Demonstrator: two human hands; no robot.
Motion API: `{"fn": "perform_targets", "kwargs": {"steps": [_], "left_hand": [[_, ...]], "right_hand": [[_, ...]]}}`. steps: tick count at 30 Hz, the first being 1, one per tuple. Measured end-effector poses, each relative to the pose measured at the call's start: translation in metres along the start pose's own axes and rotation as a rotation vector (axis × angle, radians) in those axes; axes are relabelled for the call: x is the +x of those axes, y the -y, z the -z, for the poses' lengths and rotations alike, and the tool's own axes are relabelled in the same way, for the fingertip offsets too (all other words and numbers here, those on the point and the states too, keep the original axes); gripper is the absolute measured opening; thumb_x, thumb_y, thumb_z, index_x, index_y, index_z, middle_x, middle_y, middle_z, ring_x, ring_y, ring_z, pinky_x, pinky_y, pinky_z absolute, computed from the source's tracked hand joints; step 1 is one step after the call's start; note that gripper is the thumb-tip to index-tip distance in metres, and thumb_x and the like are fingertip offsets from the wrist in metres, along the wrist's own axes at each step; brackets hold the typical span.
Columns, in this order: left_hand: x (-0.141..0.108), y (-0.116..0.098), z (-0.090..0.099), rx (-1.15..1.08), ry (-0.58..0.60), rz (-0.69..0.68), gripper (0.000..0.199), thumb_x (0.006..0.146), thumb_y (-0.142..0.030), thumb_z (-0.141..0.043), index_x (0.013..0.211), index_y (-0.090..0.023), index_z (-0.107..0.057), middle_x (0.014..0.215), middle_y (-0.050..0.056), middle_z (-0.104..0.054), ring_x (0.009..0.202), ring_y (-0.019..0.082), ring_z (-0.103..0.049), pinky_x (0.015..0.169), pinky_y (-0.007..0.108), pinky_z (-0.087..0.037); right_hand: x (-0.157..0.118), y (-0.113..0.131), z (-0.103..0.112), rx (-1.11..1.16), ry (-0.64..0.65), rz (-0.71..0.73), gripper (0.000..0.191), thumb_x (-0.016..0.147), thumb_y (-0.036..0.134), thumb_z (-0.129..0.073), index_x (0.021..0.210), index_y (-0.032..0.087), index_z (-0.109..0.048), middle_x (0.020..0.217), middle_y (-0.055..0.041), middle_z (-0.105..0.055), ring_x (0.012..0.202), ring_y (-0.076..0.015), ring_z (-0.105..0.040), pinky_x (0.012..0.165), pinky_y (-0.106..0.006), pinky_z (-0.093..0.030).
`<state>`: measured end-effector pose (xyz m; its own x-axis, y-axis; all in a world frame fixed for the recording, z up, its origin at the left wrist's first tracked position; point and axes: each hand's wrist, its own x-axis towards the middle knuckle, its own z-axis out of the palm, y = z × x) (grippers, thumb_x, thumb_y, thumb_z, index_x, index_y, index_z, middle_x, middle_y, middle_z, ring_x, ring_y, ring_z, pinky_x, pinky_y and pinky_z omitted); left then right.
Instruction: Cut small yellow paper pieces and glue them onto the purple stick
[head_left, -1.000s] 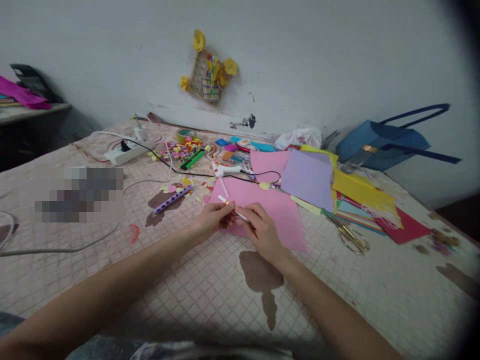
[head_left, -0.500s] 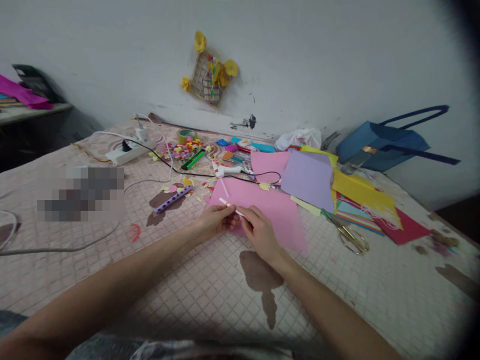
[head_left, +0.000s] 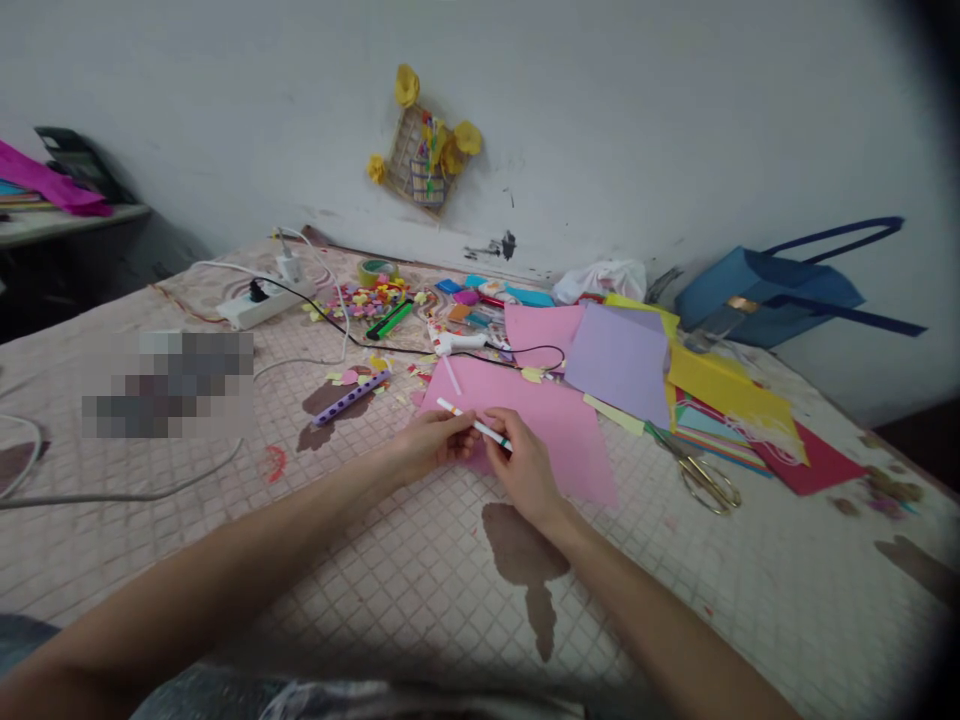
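Over the pink sheet, both hands grip a slim white marker pen. Its upper left end has an orange band and its lower right end a dark green one. My left hand pinches it near the orange-banded end between thumb and fingers. My right hand has its fingers closed round the dark-banded end. The fingers hide part of the middle, so I cannot tell whether it is one piece or two. Just beyond the hands lies a white glue gun, with a pale stick on the pink sheet.
To the left are a purple dotted stick, a green cutter, paper scraps and a power strip with trailing cables. Rightward lie gold-handled scissors, a lilac sheet, yellow paper and a blue bag.
My right hand's fingers have shifted on the marker pen, so more of its white body and the dark green band now show. The left hand keeps its pinch.
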<state>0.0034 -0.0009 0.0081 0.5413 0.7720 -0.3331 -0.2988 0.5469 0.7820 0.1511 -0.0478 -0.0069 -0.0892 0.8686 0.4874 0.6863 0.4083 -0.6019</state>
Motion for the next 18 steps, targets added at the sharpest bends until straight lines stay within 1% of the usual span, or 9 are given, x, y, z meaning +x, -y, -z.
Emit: {"fn": "perform_targets", "kwargs": {"steps": [2,4,8,9,11,14,18], "left_hand": [[-0.001,-0.001,0.000,0.004,0.008,0.007,0.019,0.074,-0.026,-0.067,0.069,-0.009,-0.061,0.061,0.002,-0.060,0.049,0.005,-0.053,0.051,0.018,-0.044],[0.000,-0.001,0.002,0.033,0.016,-0.008,0.019,0.071,-0.024,-0.070,0.068,-0.008,-0.062,0.059,0.001,-0.059,0.047,0.005,-0.052,0.049,0.016,-0.043],[0.003,0.002,0.004,0.086,0.035,-0.119,0.023,0.063,-0.026,-0.075,0.065,-0.008,-0.062,0.055,0.000,-0.058,0.047,0.004,-0.050,0.046,0.015,-0.039],[0.003,0.003,0.004,0.083,0.039,-0.133,0.024,0.063,-0.028,-0.076,0.065,-0.008,-0.062,0.056,0.000,-0.058,0.048,0.004,-0.050,0.047,0.015,-0.039],[0.003,0.003,0.004,0.071,0.045,-0.113,0.026,0.062,-0.030,-0.076,0.065,-0.009,-0.062,0.057,0.000,-0.059,0.048,0.004,-0.051,0.047,0.015,-0.040],[0.001,0.001,0.003,0.075,0.060,-0.084,0.028,0.061,-0.031,-0.077,0.066,-0.009,-0.061,0.058,0.001,-0.059,0.049,0.005,-0.052,0.048,0.016,-0.040],[-0.003,-0.001,0.001,0.171,0.045,-0.172,0.029,0.062,-0.033,-0.075,0.067,-0.009,-0.060,0.061,0.001,-0.060,0.052,0.006,-0.053,0.051,0.017,-0.041]], "right_hand": [[0.000,-0.001,0.000,-0.013,-0.005,0.012,0.031,0.080,0.013,-0.045,0.111,0.020,-0.050,0.095,-0.0056,-0.062,0.085,-0.0182,-0.060,0.075,-0.030,-0.048],[0.000,0.000,0.000,-0.007,-0.010,0.023,0.029,0.081,0.014,-0.045,0.109,0.020,-0.051,0.094,-0.0057,-0.062,0.084,-0.0179,-0.060,0.075,-0.029,-0.048],[-0.001,0.002,0.000,0.016,-0.052,0.006,0.014,0.081,0.016,-0.048,0.094,0.020,-0.052,0.086,-0.0042,-0.061,0.079,-0.0167,-0.059,0.070,-0.028,-0.046],[-0.001,0.002,0.001,0.010,-0.061,0.001,0.011,0.081,0.016,-0.048,0.090,0.020,-0.052,0.084,-0.0038,-0.060,0.077,-0.0166,-0.058,0.069,-0.027,-0.046],[0.000,0.004,0.002,-0.004,-0.069,-0.003,0.006,0.080,0.016,-0.049,0.085,0.020,-0.052,0.080,-0.0032,-0.059,0.075,-0.0163,-0.057,0.068,-0.027,-0.045],[0.001,0.006,0.005,0.010,-0.064,-0.029,0.005,0.080,0.016,-0.048,0.081,0.020,-0.051,0.078,-0.0022,-0.058,0.072,-0.0157,-0.056,0.066,-0.026,-0.044],[0.002,0.010,0.008,0.089,-0.046,-0.079,0.004,0.080,0.016,-0.048,0.081,0.019,-0.051,0.075,-0.0010,-0.058,0.068,-0.0144,-0.056,0.064,-0.025,-0.044]]}}
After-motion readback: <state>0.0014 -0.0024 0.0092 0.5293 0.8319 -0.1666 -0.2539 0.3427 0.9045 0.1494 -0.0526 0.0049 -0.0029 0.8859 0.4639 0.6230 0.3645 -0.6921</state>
